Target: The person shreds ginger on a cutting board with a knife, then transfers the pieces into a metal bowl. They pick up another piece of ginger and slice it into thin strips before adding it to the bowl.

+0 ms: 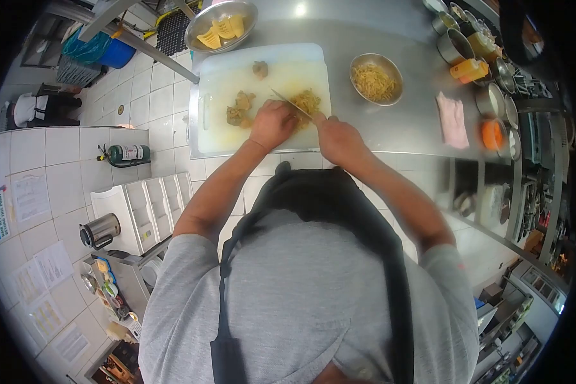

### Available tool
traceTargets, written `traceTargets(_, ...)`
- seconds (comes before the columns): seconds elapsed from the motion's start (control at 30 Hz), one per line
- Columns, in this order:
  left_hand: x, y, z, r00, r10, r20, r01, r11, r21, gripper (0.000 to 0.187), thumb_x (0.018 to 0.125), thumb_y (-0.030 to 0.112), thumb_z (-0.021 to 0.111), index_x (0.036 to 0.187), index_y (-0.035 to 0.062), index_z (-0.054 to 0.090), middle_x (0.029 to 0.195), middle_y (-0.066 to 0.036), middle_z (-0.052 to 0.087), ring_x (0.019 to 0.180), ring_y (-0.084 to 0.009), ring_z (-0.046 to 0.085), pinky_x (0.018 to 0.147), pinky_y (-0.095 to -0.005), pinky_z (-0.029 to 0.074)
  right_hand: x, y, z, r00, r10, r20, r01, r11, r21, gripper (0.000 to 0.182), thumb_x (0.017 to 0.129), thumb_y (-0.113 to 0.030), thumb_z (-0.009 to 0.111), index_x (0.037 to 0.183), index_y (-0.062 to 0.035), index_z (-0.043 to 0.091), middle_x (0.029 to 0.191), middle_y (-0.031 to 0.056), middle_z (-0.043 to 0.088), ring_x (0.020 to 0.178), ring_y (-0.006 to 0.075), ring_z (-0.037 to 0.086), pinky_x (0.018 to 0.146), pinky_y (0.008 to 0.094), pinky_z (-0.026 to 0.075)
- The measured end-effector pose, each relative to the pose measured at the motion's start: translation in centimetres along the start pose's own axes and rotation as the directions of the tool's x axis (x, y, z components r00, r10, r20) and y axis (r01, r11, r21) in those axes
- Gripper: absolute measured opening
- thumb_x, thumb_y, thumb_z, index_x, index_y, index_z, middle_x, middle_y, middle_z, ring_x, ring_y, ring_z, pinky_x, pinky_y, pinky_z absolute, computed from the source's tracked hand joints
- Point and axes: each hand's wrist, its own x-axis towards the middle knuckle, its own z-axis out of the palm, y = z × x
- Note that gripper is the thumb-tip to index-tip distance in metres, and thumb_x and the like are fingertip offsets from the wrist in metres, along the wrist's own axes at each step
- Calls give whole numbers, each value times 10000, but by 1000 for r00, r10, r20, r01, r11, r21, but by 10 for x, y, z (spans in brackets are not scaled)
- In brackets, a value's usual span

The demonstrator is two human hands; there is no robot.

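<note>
My right hand [340, 138] is wrapped around the handle of a kitchen knife [289, 102], whose blade slants up and left over the cutting board [227, 73]. Close beside the blade, my left hand [274, 124] rests on the board with its fingers curled; whatever lies under them is hidden. A pile of yellowish shredded food [308, 99] sits behind the blade, partly touching it. To the left of my left hand are brownish, irregular food chunks [239, 110]. One smaller brownish piece [260, 69] lies apart, farther back on the board.
Right of the board stands a metal bowl [400, 91] of yellowish shreds. Another metal bowl [194, 40] holds yellow pieces at the back left. A pink cloth [452, 120] lies on the steel counter [416, 131], near pots and an orange-yellow bottle [467, 69] along the right edge.
</note>
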Motion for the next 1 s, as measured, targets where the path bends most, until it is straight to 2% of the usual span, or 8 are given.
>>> traceTargets(0.2,-1,0,3,1000,-11,-27,11,1000,-3,154,879,137,839,1009,60,813,1021,-128,741,1048,-379,673,965,-482,576,-11,-1,0,1000,18,-4,-18,999,27,185,1020,-34,539,1189,33,574,1034,334,719,899,492,772,807,578,630)
traceTargets(0.27,1,2,1,999,-19,-28,19,1000,-4,151,884,141,837,1012,63,814,1047,-124,755,1055,-377,674,968,-476,576,5,-1,1,998,48,40,-49,999,19,246,990,2,533,1236,5,538,1069,344,709,969,531,753,857,602,612)
traceTargets(0.37,1,-2,1,999,-50,16,50,999,5,155,884,142,840,1015,64,815,1068,-124,765,1065,-377,677,971,-473,577,1,-11,-25,996,43,81,-47,998,50,257,986,11,537,1242,1,535,1095,341,709,1003,533,752,875,601,612)
traceTargets(0.5,-2,-2,3,1000,-31,2,31,1000,-5,161,879,145,840,1019,67,820,1066,-127,765,1067,-380,676,980,-475,577,-6,-3,-3,994,87,68,-91,994,65,258,992,7,540,1249,-3,539,1105,334,713,1009,530,753,888,604,608)
traceTargets(0.6,-6,-3,-10,997,-62,46,64,997,-49,193,880,136,830,1062,74,819,1102,-124,765,1063,-382,674,989,-477,576,2,-1,2,993,86,77,-91,994,54,245,1003,-3,535,1248,-3,538,1108,330,714,1005,528,752,891,609,606)
traceTargets(0.7,-3,-7,-18,999,-37,-15,37,998,-50,236,881,129,816,1113,83,811,1131,-118,757,1070,-382,671,996,-473,574,5,5,-1,992,94,81,-98,994,50,239,1006,-4,532,1245,1,537,1109,326,715,1001,523,754,887,607,607)
traceTargets(0.77,-1,-10,-21,992,-20,124,23,999,-25,266,882,120,807,1146,89,802,1137,-114,747,1089,-380,667,994,-474,574,8,4,-2,994,66,84,-68,997,25,238,1010,-11,533,1247,3,536,1110,326,714,997,518,755,876,601,609)
traceTargets(1.0,4,-1,-21,988,-69,137,64,997,42,243,879,112,804,1120,91,819,1098,-120,737,1107,-380,662,989,-476,574,-10,-10,-10,999,30,24,-30,1000,7,219,1034,-55,538,1232,33,570,1038,331,723,951,478,779,830,554,636)
